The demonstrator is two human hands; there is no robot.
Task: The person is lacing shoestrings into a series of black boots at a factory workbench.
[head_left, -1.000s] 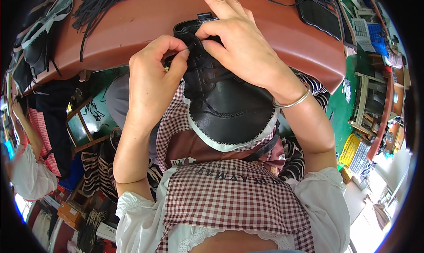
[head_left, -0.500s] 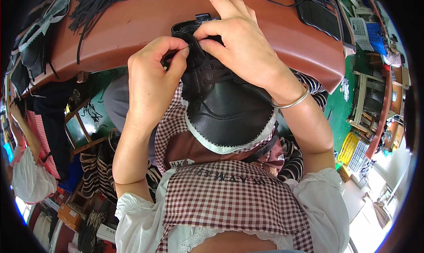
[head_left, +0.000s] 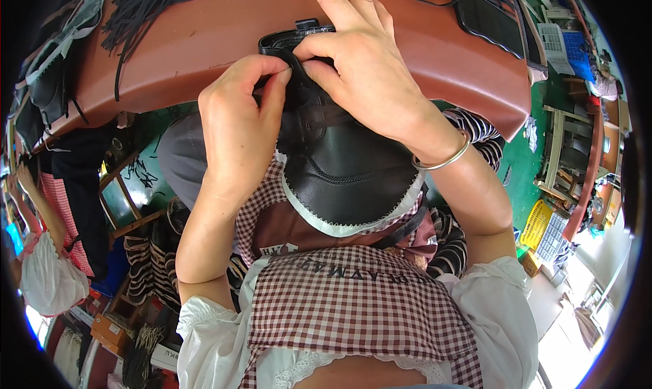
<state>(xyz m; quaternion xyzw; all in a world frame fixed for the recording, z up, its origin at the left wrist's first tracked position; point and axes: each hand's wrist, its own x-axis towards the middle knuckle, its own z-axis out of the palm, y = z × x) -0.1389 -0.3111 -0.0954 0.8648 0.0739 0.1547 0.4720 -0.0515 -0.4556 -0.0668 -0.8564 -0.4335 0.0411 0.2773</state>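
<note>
Pinching the black shoe upper (head_left: 350, 175) near twelve o'clock with left hand (head_left: 239, 114), touching with right hand (head_left: 375, 80), hold unclear; best keep it taut.

Bright, even light, white glare at lower right — soft sheen on black leather (head_left: 356, 188); bent edges (dark rim)

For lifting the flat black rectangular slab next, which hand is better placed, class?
Probably the right hand: it is nearer that slab on the smooth brown tabletop. The left hand is farther, at the black leather shoe upper.
</note>
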